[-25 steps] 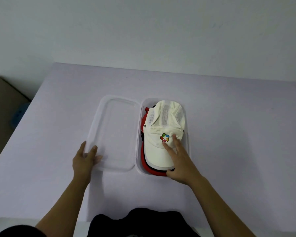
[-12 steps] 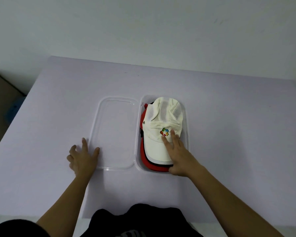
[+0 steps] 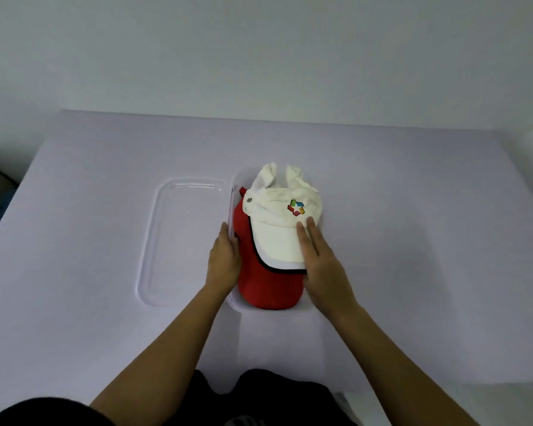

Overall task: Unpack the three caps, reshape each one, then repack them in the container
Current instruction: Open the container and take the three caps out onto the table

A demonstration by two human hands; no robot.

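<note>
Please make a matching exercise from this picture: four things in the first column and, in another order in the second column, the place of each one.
Column one:
1. white cap
2. red cap
3. clear lid
4. left hand

Column two:
A. flat on the table, left of the container
B. on top of the pile, with the right hand on its brim
C. at the left edge of the container
D. lowest cap in view, under the white one

Pairs: 1-B, 2-D, 3-A, 4-C
</note>
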